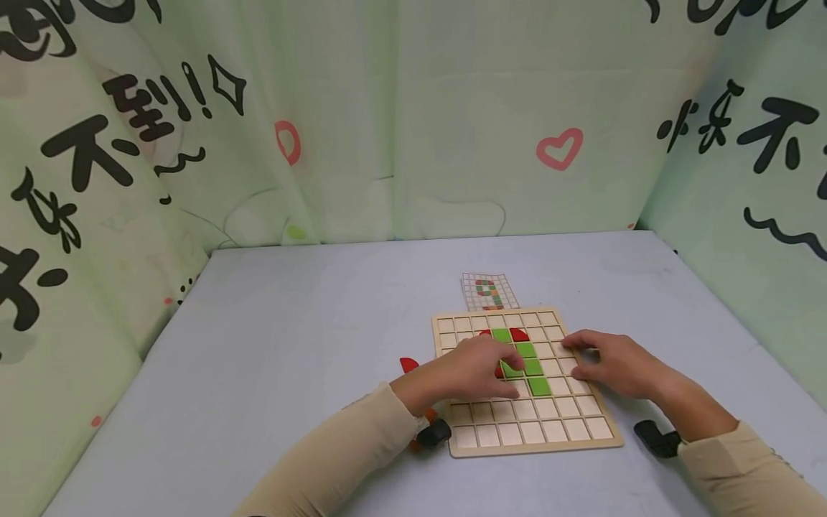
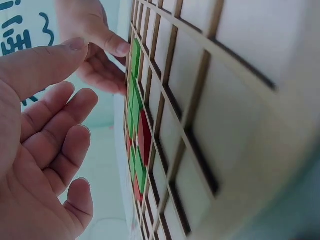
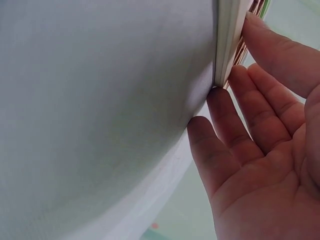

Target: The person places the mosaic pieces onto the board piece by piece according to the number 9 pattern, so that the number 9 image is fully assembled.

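A wooden grid board (image 1: 536, 450) lies on the table, with green square tiles (image 1: 539, 386) and red curved tiles (image 1: 519, 334) in its cells. My left hand (image 1: 474, 370) is over the board's left half, hiding some cells; in the left wrist view the left hand (image 2: 45, 140) has relaxed, parted fingers and holds nothing. At the board's right edge rests my right hand (image 1: 620, 365). In the right wrist view the right hand (image 3: 265, 130) has its thumb and some fingertips against the board's side (image 3: 227, 45), the fingers loosely extended.
Behind the board lies a small pattern card (image 1: 489, 291) with a coloured figure on a grid. A red piece (image 1: 408, 365) and orange pieces (image 1: 431, 415) lie left of the board, partly hidden by my left arm. Printed curtains (image 1: 465, 143) surround the white table (image 1: 291, 323).
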`<state>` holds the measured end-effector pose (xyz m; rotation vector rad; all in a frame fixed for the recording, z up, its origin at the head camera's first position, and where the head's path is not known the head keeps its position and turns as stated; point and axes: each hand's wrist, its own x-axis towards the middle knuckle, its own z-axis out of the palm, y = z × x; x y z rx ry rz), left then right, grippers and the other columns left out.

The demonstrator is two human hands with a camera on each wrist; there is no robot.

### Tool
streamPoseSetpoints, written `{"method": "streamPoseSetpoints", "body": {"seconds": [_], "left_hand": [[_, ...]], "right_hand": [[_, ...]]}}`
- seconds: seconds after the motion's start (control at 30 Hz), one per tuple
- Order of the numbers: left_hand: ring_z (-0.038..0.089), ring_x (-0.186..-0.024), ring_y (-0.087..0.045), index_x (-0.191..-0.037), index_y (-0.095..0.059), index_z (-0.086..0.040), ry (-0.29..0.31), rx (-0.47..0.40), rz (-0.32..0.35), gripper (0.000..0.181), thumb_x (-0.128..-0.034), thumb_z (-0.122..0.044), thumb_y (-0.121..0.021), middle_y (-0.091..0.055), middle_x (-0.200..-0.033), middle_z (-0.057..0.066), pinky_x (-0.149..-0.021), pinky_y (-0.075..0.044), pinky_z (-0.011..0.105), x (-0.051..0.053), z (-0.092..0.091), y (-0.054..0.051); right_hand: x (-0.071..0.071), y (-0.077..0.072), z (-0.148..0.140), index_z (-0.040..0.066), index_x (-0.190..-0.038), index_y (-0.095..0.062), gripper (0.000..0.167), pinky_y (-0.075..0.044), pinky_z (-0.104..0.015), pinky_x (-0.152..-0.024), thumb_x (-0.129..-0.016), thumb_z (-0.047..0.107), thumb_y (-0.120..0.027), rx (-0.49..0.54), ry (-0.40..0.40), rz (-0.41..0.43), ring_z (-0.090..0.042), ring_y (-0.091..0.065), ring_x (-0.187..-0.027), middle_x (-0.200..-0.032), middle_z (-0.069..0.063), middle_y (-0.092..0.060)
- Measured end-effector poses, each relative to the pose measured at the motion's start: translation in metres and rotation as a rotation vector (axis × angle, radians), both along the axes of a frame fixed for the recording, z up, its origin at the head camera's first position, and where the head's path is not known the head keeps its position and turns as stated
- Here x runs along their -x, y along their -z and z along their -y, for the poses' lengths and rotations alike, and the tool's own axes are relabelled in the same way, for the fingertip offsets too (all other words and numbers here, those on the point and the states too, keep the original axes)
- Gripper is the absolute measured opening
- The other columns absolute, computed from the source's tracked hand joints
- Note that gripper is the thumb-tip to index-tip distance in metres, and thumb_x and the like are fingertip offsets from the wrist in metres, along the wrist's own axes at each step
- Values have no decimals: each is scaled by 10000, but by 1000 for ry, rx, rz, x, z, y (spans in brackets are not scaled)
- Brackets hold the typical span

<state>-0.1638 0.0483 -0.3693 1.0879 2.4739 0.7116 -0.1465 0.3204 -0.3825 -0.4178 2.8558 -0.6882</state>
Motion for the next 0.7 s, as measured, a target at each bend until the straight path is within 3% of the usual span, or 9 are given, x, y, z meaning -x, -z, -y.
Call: {"method": "streamPoseSetpoints", "body": {"seconds": [0.27,0.47,0.7], "left_hand": [[72,-1004,-505,-1152,-712,-181,-68,-4,14,288,-883,-249,-786,-656,-1049,-133,-830,-437,204,0,28,2],[89,-1016,-491,-1157,-718,-190,-80,10,-10,295,-878,-256,-789,-664,-1060,-133,-850,-418,239,0,42,6],[88,-1009,-486,-1136,-719,-181,-124,19,13,292,-863,-243,-805,-644,-1048,-132,-828,-434,235,-2,61,8]], "right_hand": [[1,0,3,13,-1299,-609,502,-389,-629,-972,-866,209,-769,-2,15,20,-489,-480,-1239,-1337,-265,-558],[0,0,3,22,-1295,-614,489,-395,-619,-972,-867,202,-766,-4,13,8,-482,-488,-1238,-1328,-260,-568],[0,-1,2,23,-1295,-614,489,-394,-617,-973,-867,204,-767,5,17,13,-479,-489,-1239,-1332,-261,-565]]}}
